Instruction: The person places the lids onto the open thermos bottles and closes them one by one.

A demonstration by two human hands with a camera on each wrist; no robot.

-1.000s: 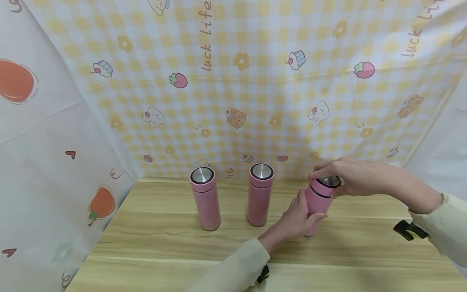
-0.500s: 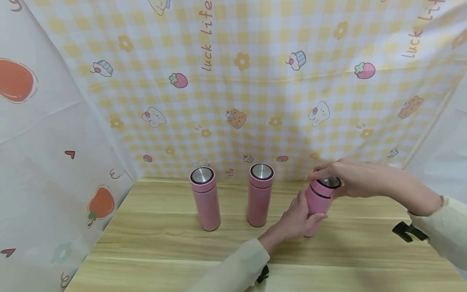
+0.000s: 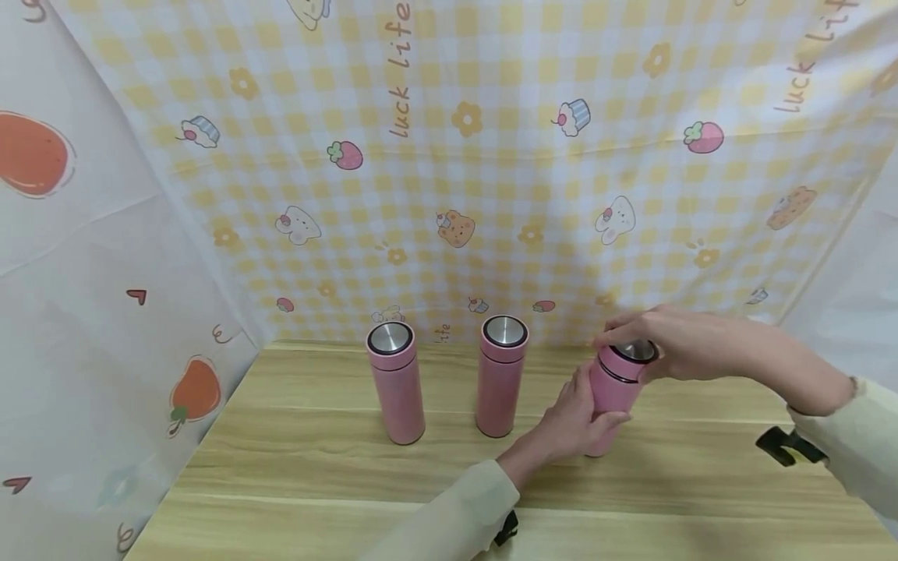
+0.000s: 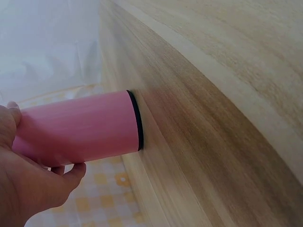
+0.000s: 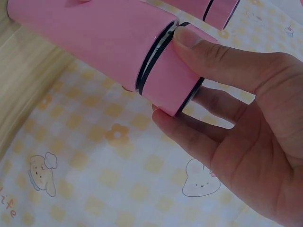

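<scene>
Cap [image 5: 170, 78] pinched in the right hand [image 3: 684, 343] tops a pink bottle [image 3: 616, 392] gripped by the left hand [image 3: 571, 425], two matching bottles [image 3: 500, 393] standing left of that pink bottle.

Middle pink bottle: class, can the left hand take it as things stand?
Probably not yet: the left hand holds the rightmost bottle. If it let go, the middle bottle looks within reach, with nothing visible between them.

Pink bottles [image 3: 500, 393] on wooden table [image 3: 309, 460]
</scene>
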